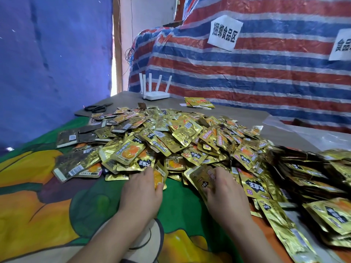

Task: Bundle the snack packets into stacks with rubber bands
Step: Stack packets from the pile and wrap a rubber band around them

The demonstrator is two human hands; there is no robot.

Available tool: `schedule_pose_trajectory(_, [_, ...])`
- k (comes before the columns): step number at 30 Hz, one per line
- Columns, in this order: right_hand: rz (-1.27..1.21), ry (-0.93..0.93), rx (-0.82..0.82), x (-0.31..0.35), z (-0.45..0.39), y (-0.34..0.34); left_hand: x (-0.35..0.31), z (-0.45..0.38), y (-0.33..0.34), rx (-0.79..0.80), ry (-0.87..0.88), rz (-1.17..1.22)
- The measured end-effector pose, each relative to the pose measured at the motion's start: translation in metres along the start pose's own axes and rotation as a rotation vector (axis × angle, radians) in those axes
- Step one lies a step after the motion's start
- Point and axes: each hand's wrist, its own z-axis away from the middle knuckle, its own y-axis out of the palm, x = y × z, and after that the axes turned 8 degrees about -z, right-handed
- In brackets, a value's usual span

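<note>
Head view: we are pinching one packet [159, 176] in our left hand [141, 188]; our right hand [224, 190] is gripping a small stack [202, 179] beside the pile [180, 137].

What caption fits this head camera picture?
Two hands, left and right, gather gold snack packets from a heap.

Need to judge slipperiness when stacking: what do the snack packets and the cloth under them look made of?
Snack packets: seemingly metallised gold foil-plastic film, glossy, with creased glints and sealed edges, probably slick. Cloth: apparently printed fabric, matte, softly wrinkled, with no shine.
</note>
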Motion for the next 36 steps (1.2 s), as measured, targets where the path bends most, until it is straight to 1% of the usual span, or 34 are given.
schedule_pose_trajectory(4, [-0.213, 0.042, -0.188, 0.0, -0.002, 0.001, -0.002, 0.004, -0.005, 0.013, 0.024, -0.067])
schedule_pose_trajectory(6, [-0.284, 0.068, -0.242, -0.002, -0.003, 0.004, -0.004, 0.004, -0.006, 0.004, 0.027, -0.044])
schedule_pose_trajectory(9, [-0.338, 0.047, -0.259, -0.006, -0.003, 0.009, -0.001, 0.002, -0.004, 0.043, -0.009, 0.01])
schedule_pose_trajectory(13, [-0.358, 0.019, -0.286, -0.005, -0.002, 0.01, 0.01, -0.003, 0.0, 0.153, -0.095, -0.078])
schedule_pose_trajectory(15, [-0.368, 0.001, -0.311, -0.004, -0.001, 0.01, 0.011, -0.006, 0.003, 0.147, -0.094, -0.061])
schedule_pose_trajectory(18, [-0.401, -0.032, -0.36, -0.005, -0.001, 0.011, 0.011, -0.01, 0.004, 0.076, -0.129, 0.001])
schedule_pose_trajectory(24, [-0.537, -0.004, -0.4, -0.007, -0.001, 0.014, 0.018, -0.019, 0.005, 0.175, -0.327, 0.343])
schedule_pose_trajectory(26, [-0.598, 0.003, -0.4, -0.007, 0.0, 0.014, 0.019, -0.02, 0.003, 0.157, -0.377, 0.425])
schedule_pose_trajectory(28, [-0.684, 0.035, -0.414, -0.006, -0.001, 0.014, 0.02, -0.022, 0.001, 0.111, -0.418, 0.556])
schedule_pose_trajectory(30, [-0.783, 0.105, -0.418, -0.006, -0.002, 0.012, 0.023, -0.025, -0.002, 0.047, -0.452, 0.693])
schedule_pose_trajectory(32, [-0.827, 0.173, -0.397, -0.007, -0.004, 0.011, 0.023, -0.027, -0.003, 0.027, -0.471, 0.783])
schedule_pose_trajectory(34, [-0.839, 0.227, -0.373, -0.01, -0.006, 0.009, 0.022, -0.028, -0.006, 0.048, -0.465, 0.923])
schedule_pose_trajectory(36, [-0.881, 0.279, -0.3, -0.013, -0.009, 0.006, 0.021, -0.027, -0.01, 0.092, -0.456, 1.092])
